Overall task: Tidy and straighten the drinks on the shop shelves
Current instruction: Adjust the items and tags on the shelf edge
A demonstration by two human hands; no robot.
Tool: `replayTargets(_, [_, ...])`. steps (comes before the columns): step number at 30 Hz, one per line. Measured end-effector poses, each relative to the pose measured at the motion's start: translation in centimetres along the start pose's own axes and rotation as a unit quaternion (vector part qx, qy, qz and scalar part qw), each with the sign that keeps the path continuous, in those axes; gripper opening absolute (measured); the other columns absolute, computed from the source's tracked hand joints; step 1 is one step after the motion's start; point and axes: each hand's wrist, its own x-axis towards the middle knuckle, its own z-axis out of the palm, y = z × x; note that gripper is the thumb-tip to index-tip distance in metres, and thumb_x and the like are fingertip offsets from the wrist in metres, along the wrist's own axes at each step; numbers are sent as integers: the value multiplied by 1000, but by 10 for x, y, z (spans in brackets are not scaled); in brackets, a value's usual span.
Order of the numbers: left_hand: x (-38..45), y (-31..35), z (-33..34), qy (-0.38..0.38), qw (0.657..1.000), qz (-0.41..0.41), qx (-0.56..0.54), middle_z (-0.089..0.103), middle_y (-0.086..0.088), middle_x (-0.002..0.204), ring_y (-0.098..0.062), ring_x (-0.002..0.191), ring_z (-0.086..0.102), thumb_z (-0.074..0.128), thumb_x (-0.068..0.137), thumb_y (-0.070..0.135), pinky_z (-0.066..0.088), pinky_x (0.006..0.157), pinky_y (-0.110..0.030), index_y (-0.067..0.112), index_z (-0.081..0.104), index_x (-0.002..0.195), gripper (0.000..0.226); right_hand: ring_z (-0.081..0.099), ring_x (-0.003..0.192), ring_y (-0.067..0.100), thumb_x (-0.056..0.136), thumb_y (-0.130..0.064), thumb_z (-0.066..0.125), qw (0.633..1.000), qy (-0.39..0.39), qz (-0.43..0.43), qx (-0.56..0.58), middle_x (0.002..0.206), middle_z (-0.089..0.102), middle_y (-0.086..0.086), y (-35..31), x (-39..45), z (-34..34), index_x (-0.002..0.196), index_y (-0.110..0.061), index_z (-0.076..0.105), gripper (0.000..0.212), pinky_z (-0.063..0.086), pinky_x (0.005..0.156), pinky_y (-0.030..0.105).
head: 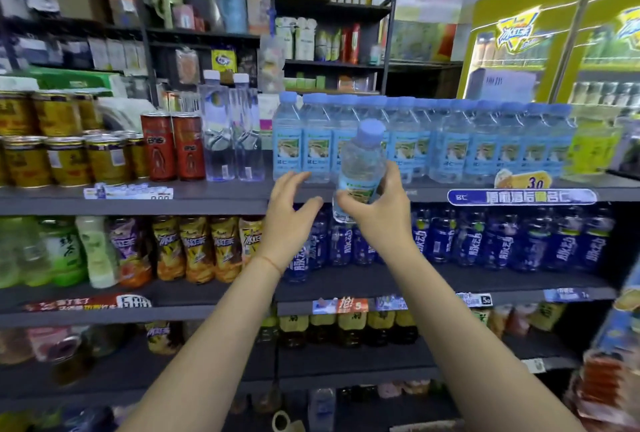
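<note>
Gripping a small water bottle (360, 168) around its label, the right hand (377, 203) lifts it before the top shelf (207, 201); left hand (289, 204) hovers spread. Best seated upright, label forward, among matching blue-capped bottles (485, 140).

Water bottle (360, 168): clear glossy plastic, blue plastic cap, paper-look label. Bottle row (450, 140), 12 o'clock: same clear plastic. Cans (69, 161), 9 o'clock: shiny metal, gold. Shelf (207, 201): matt dark grey, smooth. Price strips (521, 196): glossy printed.
</note>
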Motion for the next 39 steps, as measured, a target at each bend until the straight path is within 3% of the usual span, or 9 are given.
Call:
replayTargets(1, [8, -3, 13, 0, 1000, 17, 24, 26, 9, 156, -9, 144, 23, 58, 97, 21, 21, 115, -26, 29, 48, 138, 43, 57, 94, -13, 82, -33, 77, 1000, 13, -5, -9, 110, 57, -22, 7, 12, -6, 134, -26, 41, 64, 47, 71, 6])
replayTargets(4, [35, -9, 51, -1, 996, 51, 71, 10, 14, 162, -9, 149, 9, 57, 97, 21, 17, 118, -33, 30, 43, 143, 50, 51, 115, 10, 79, -37, 77, 997, 56, -18, -47, 128, 50, -4, 27, 46, -25, 138, -24, 42, 70, 47, 93, 29])
replayTargets(8, [72, -10, 99, -5, 974, 130, 185, 0, 13, 164, -11, 151, -5, 59, 94, 25, 6, 121, -45, 33, 35, 148, 60, 41, 117, 17, 81, -35, 75, 989, 113, -16, -96, 124, 42, 0, 48, 87, -54, 138, -17, 42, 69, 38, 88, 31])
replayTargets(11, [90, -7, 130, -3, 943, 191, 272, -3, 8, 165, -16, 151, -12, 59, 92, 27, -1, 121, -49, 33, 30, 151, 66, 42, 118, 24, 78, -41, 73, 981, 151, -8, -123, 119, 46, 3, 66, 110, -74, 128, -10, 47, 65, 43, 89, 41])
replayTargets(14, [100, -5, 159, -1, 907, 226, 356, -3, 2, 166, -24, 151, -12, 58, 91, 32, -2, 121, -55, 33, 26, 153, 70, 45, 117, 24, 77, -47, 73, 977, 159, -24, -140, 119, 49, 0, 81, 128, -89, 128, -13, 50, 66, 46, 93, 41])
replayTargets(19, [101, -10, 194, 36, 877, 201, 436, -6, -2, 166, -28, 151, -15, 49, 93, 41, 0, 119, -61, 31, 22, 154, 69, 53, 106, 14, 80, -46, 73, 983, 123, -51, -123, 120, 53, -1, 96, 148, -104, 128, -15, 52, 61, 50, 83, 33])
replayTargets(25, [92, -5, 227, 93, 877, 139, 451, -1, -6, 166, -30, 152, -8, 55, 91, 39, 11, 117, -63, 18, 32, 150, 67, 41, 86, 13, 82, -42, 73, 974, 50, -112, -191, 124, 36, 8, 110, 160, -118, 134, -6, 44, 70, 33, 67, 15])
replayTargets(30, [89, 6, 251, 108, 873, 84, 468, -11, -9, 164, -26, 152, -4, 55, 93, 45, 11, 119, -56, 9, 22, 153, 77, 54, 99, 23, 88, -38, 70, 972, 25, -147, -183, 133, 37, 14, 123, 158, -128, 144, -2, 30, 77, 37, 70, 18])
replayTargets(39, [83, 5, 268, 127, 883, 84, 444, -7, -11, 165, -30, 152, 5, 58, 95, 30, 37, 111, -51, 14, 19, 153, 72, 60, 101, 31, 92, -37, 65, 975, -10, -190, -118, 129, 45, 17, 135, 163, -141, 132, 2, 38, 62, 48, 68, 29])
